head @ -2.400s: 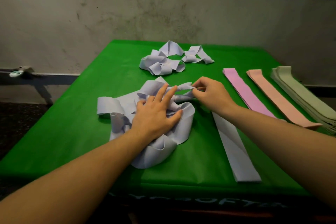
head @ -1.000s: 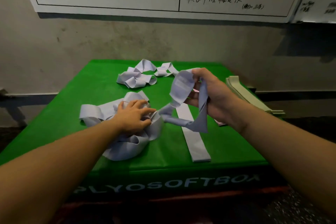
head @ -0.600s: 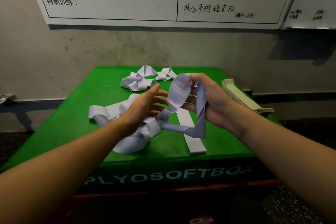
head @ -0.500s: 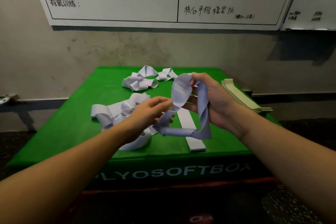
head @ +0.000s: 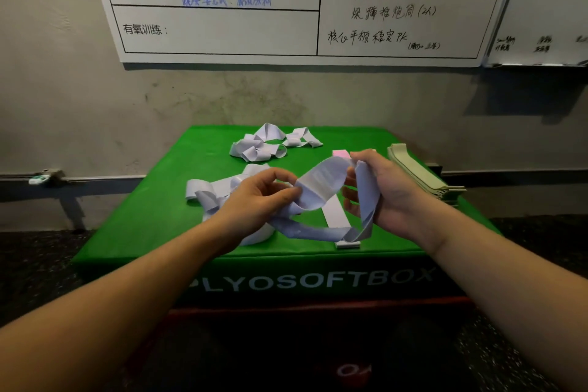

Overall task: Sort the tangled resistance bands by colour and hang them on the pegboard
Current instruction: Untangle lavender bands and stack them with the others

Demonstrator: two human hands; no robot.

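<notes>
Lavender band (head: 321, 191) hangs twisted at mid-frame, lifted above the green box (head: 159, 207). The right hand (head: 381, 197) grips one end, fingers curled round it; the left hand (head: 254, 200) pinches the other between thumb and fingertips (a loop sags between them). Just left, partly behind the left hand, lies a lavender tangle (head: 210, 194); another tangle (head: 264, 145) sits toward the box's far edge. Olive bands (head: 416, 169) are stacked at right, and a flat band (head: 334, 212) lies below the hands.

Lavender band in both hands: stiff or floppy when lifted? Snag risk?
Probably floppy: the band sags and twists between the left hand and right hand. Likely light. It may drag the tangle beneath, since its lower end seems to run into it.
</notes>
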